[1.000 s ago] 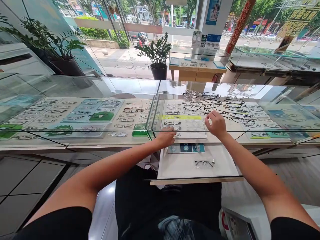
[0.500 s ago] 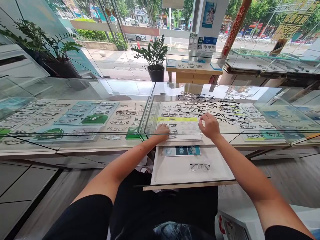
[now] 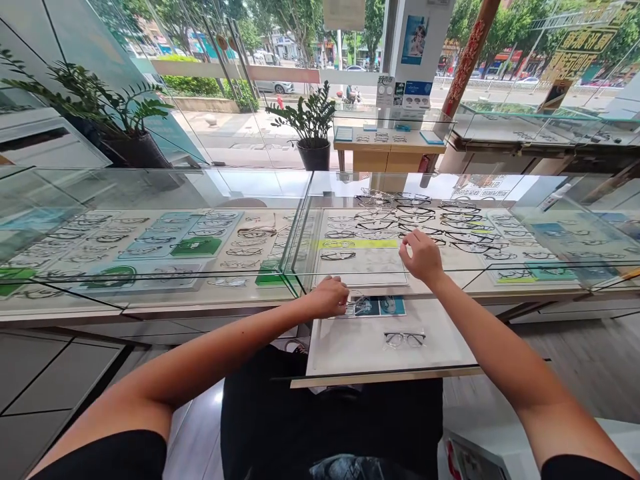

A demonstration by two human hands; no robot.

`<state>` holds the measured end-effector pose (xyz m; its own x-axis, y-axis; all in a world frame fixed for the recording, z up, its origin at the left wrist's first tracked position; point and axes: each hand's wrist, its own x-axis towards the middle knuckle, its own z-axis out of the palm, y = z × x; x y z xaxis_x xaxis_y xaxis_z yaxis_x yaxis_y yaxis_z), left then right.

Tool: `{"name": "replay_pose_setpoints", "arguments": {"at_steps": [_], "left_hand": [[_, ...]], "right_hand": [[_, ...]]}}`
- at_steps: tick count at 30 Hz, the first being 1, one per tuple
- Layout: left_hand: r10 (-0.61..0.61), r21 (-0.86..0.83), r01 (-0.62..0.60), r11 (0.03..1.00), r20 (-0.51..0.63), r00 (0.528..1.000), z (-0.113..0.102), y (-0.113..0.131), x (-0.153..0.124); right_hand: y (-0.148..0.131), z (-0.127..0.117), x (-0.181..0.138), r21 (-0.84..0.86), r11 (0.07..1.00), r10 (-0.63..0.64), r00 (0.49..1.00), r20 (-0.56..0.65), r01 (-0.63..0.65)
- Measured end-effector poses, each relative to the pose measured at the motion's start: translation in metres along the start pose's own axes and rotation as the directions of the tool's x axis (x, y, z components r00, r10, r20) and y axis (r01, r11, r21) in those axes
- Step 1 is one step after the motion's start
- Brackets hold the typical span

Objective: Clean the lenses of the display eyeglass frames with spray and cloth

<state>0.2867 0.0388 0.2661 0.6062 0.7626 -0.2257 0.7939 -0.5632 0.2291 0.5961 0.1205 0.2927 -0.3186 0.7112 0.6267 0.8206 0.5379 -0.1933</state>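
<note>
My left hand (image 3: 329,297) is closed on a pair of eyeglasses (image 3: 357,303), above the back part of the pulled-out drawer (image 3: 345,347). The glasses' thin frame partly covers a printed picture strip (image 3: 393,306). My right hand (image 3: 421,255) is held over the display case, thumb and fingertips pinched into a ring; what they hold, if anything, I cannot make out. Several dark-framed glasses (image 3: 465,237) lie just beyond it. Another pair of glasses (image 3: 405,339) rests in the drawer. One dark pair (image 3: 338,256) is left of my right hand, on the white tray (image 3: 370,272).
Glass display cases (image 3: 240,187) run left and right, with rows of eyeglasses inside. Green boxes (image 3: 196,247) stand among the frames. A potted plant (image 3: 315,157) and a low display table (image 3: 370,160) are by the window. The drawer's front edge (image 3: 380,378) is close to my body.
My left hand has drawn back toward me from the white tray, bringing a pair of glasses over the drawer. My right hand stays nearly in place. The view has shifted slightly.
</note>
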Motion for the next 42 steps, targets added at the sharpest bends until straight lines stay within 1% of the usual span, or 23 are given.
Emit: {"name": "replay_pose_setpoints", "arguments": {"at_steps": [2, 3, 5, 6, 7, 8, 9, 11, 12, 13, 14, 15, 16, 18, 21, 24, 29, 33, 37, 42], "left_hand": [[0.066, -0.045, -0.064, 0.997, 0.040, 0.997, -0.017, 0.017, -0.018], [0.103, -0.071, -0.098, 0.993, 0.063, 0.993, -0.029, 0.024, -0.026], [0.201, -0.174, -0.177, 0.969, 0.129, 0.971, -0.063, 0.034, -0.040], [0.249, -0.231, -0.207, 0.951, 0.170, 0.953, -0.084, 0.036, -0.046], [0.269, -0.271, -0.211, 0.939, 0.198, 0.943, -0.108, 0.037, -0.050], [0.265, -0.285, -0.196, 0.938, 0.227, 0.937, -0.132, 0.035, -0.053], [0.238, -0.269, -0.175, 0.947, 0.225, 0.945, -0.156, 0.032, -0.054], [0.151, -0.164, -0.116, 0.980, 0.221, 0.963, -0.200, 0.019, -0.052], [0.103, -0.108, -0.083, 0.991, 0.198, 0.975, -0.217, 0.011, -0.048], [0.055, -0.062, -0.044, 0.997, 0.173, 0.983, -0.231, 0.002, -0.044], [0.008, -0.035, -0.003, 0.999, 0.151, 0.988, -0.240, -0.008, -0.038], [-0.034, -0.019, 0.036, 0.999, 0.101, 0.994, -0.245, -0.018, -0.031], [-0.066, 0.005, 0.066, 0.998, 0.047, 0.997, -0.246, -0.027, -0.023], [-0.116, 0.079, 0.120, 0.990, -0.047, 0.992, -0.240, -0.043, -0.006], [-0.173, 0.136, 0.192, 0.972, -0.140, 0.975, -0.221, -0.059, 0.019], [-0.173, 0.149, 0.207, 0.967, -0.211, 0.962, -0.200, -0.071, 0.036], [-0.141, 0.170, 0.185, 0.968, -0.242, 0.960, -0.174, -0.086, 0.044], [-0.098, 0.198, 0.155, 0.968, -0.269, 0.958, -0.161, -0.091, 0.047], [-0.095, 0.209, 0.157, 0.965, -0.279, 0.955, -0.155, -0.093, 0.050], [-0.107, 0.212, 0.167, 0.963, -0.267, 0.958, -0.153, -0.094, 0.051]], "right_hand": [[0.000, 0.000, 0.000, 0.000, 1.000, -0.004, 1.000, -0.013, 0.004], [0.000, 0.000, 0.000, 0.000, 1.000, -0.004, 1.000, -0.016, 0.004], [0.000, -0.001, -0.001, 0.001, 1.000, -0.005, 1.000, -0.014, 0.005], [0.000, -0.001, -0.001, 0.001, 1.000, -0.006, 1.000, -0.013, 0.006], [0.000, -0.001, -0.001, 0.000, 1.000, -0.006, 1.000, -0.012, 0.006], [0.000, -0.002, -0.001, -0.001, 1.000, -0.004, 1.000, -0.010, 0.004], [0.000, -0.002, -0.001, -0.003, 1.000, -0.001, 1.000, -0.010, 0.001], [-0.001, -0.003, -0.001, -0.003, 1.000, 0.008, 1.000, -0.010, -0.008], [-0.001, -0.003, -0.001, -0.001, 1.000, 0.013, 1.000, -0.009, -0.013], [-0.001, -0.003, -0.001, 0.000, 1.000, 0.018, 1.000, -0.009, -0.018], [-0.001, -0.003, -0.001, 0.002, 1.000, 0.021, 1.000, -0.008, -0.021], [-0.001, -0.003, -0.001, 0.001, 1.000, 0.023, 1.000, -0.006, -0.023], [-0.001, -0.003, -0.001, 0.000, 1.000, 0.025, 1.000, -0.004, -0.025], [-0.001, -0.003, -0.001, -0.005, 1.000, 0.028, 1.000, -0.001, -0.028], [0.000, -0.001, -0.001, -0.007, 0.999, 0.031, 0.999, -0.006, -0.032], [0.000, 0.000, -0.001, 0.003, 1.000, 0.026, 1.000, -0.012, -0.026], [-0.001, 0.001, -0.002, 0.026, 0.999, 0.019, 1.000, -0.018, -0.019], [-0.001, 0.002, -0.002, 0.022, 1.000, 0.017, 1.000, -0.020, -0.016], [-0.002, 0.002, -0.002, 0.013, 1.000, 0.018, 1.000, -0.010, -0.018], [-0.003, 0.001, -0.001, 0.015, 1.000, 0.025, 1.000, -0.005, -0.025]]}}
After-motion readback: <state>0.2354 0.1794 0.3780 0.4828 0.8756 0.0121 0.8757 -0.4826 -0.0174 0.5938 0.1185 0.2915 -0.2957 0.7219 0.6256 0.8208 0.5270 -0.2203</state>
